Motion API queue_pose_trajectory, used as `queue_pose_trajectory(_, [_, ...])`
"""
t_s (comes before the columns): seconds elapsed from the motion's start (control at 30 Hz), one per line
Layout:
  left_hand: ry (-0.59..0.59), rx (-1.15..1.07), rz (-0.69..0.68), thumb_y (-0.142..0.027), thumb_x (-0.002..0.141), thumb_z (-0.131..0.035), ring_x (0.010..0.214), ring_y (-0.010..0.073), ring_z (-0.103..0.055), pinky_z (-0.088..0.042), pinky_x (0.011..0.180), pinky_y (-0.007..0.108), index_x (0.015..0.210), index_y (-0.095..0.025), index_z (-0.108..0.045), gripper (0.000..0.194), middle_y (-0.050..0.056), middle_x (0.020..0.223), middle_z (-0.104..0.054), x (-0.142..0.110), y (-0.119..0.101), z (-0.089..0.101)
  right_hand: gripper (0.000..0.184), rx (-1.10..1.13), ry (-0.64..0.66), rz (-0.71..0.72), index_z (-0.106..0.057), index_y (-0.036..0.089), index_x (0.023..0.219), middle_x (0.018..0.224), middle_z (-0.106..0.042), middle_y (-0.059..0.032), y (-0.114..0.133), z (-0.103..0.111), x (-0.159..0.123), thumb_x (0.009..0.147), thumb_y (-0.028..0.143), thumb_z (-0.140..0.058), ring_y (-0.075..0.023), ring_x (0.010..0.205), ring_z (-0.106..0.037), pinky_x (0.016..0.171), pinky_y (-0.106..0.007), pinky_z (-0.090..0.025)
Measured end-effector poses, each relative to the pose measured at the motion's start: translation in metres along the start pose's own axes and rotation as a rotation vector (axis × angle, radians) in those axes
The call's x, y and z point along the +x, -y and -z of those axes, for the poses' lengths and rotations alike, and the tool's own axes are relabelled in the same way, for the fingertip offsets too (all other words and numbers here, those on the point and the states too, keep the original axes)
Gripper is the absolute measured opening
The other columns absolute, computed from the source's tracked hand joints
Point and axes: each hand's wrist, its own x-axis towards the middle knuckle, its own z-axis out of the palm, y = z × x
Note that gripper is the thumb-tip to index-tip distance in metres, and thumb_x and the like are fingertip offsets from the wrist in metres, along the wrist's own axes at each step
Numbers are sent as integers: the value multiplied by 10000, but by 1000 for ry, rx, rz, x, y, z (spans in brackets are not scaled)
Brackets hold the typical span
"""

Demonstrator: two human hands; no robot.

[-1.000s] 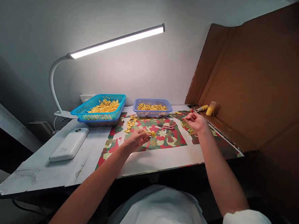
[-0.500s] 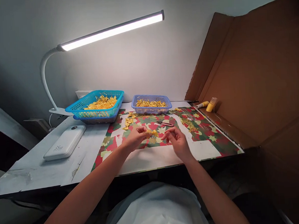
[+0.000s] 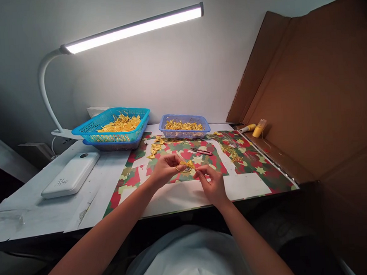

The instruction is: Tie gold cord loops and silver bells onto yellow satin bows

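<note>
On the tabletop [image 3: 162, 200], the lamp [image 3: 133, 29] stands left of the snips [image 3: 202, 151], its lit bar likely there to light the hands. Behind and left of the snips, the teal basket [image 3: 84, 131] of yellow ribbons [image 3: 120, 124] is stacked on a blue basket [image 3: 117, 146], perhaps saving room; the purple basket [image 3: 171, 134], behind the snips, holds gold pieces [image 3: 184, 125]. In front of the snips, the left hand [image 3: 167, 170] pinches a bow [image 3: 190, 165], probably steadying it; the right hand's [image 3: 213, 185] fingertips meet at its edge, whether gripping it I cannot tell.

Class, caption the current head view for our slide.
A left hand holds a shiny yellow ribbon bow, a right hand close beside it, a long white lamp shining beyond.
</note>
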Motion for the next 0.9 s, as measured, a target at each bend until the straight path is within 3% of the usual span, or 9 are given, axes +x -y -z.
queue_pose_trajectory(0.9, [79, 40, -8, -311, 537, -884, 588, 101, -562, -435, 557, 212, 567, -129, -602, 337, 9, 640, -631, 0, 1, 2, 114, -71, -49, 120, -625, 203, 834, 676, -676, 2, -3, -3, -1, 892, 220, -529, -147, 616, -635, 602, -257, -487])
